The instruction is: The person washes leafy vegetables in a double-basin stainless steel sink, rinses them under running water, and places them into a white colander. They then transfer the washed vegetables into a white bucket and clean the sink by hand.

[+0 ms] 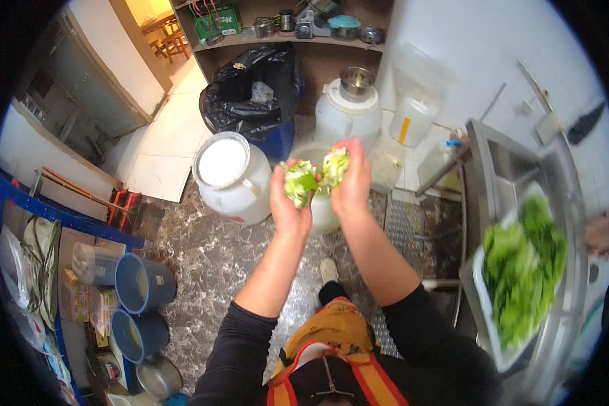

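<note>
My left hand (291,203) holds a clump of chopped green leafy vegetable (300,183) in its cupped palm. Facing it, my right hand (354,182) grips a second clump of chopped greens (335,167). Both hands are raised over a whitish open container (324,215), which they partly hide, so its contents are hard to make out. Close by my left hand stands a large white jar with a round white lid (223,162). Behind my hands is another large white jar (347,114) with a metal cup (357,83) on top.
At the right, a white plastic basket (492,325) of leafy greens (525,269) sits at a stainless steel sink (512,167). A bin lined with a black bag (254,96) stands ahead, below a shelf (289,41). Blue buckets (144,283) and a metal pot (158,376) are at the left.
</note>
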The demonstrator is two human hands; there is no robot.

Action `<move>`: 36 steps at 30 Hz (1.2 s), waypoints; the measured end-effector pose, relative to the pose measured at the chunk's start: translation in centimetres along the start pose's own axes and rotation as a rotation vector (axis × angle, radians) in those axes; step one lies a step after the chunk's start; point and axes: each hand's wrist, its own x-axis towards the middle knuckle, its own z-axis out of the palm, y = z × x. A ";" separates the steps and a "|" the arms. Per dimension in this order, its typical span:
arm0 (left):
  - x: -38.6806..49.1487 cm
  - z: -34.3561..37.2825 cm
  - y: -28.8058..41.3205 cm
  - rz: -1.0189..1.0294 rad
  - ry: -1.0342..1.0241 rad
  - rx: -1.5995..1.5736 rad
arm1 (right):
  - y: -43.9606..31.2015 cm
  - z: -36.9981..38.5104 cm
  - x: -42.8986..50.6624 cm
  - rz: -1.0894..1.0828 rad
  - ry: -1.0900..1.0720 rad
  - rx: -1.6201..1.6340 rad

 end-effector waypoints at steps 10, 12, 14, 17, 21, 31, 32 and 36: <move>24.5 -22.6 -16.0 -0.153 0.344 1.444 | 25.9 -19.7 21.2 -0.314 -0.210 -1.399; 26.2 -22.8 -15.8 -0.229 0.313 1.490 | 25.7 -23.9 23.6 -0.325 -0.216 -1.480; 26.6 -20.8 -12.0 -0.309 0.120 1.391 | 21.0 -20.6 24.7 0.050 -0.254 -1.109; 24.8 -13.3 -7.8 0.082 -0.024 1.343 | 14.0 -15.2 23.7 0.087 -0.226 -1.076; 21.6 -5.9 -4.3 0.530 -0.269 1.399 | 10.4 -9.1 21.0 -0.448 -0.306 -0.785; 20.4 -19.3 -7.7 0.166 -0.479 1.853 | 13.6 -24.2 11.0 0.206 -0.172 -1.430; 19.4 -21.9 -7.1 0.178 -0.507 1.883 | 10.9 -25.9 8.0 0.266 -0.087 -1.432; 15.9 -34.1 -1.9 -0.140 -0.751 2.313 | 2.3 -34.5 -10.8 0.257 0.659 -1.046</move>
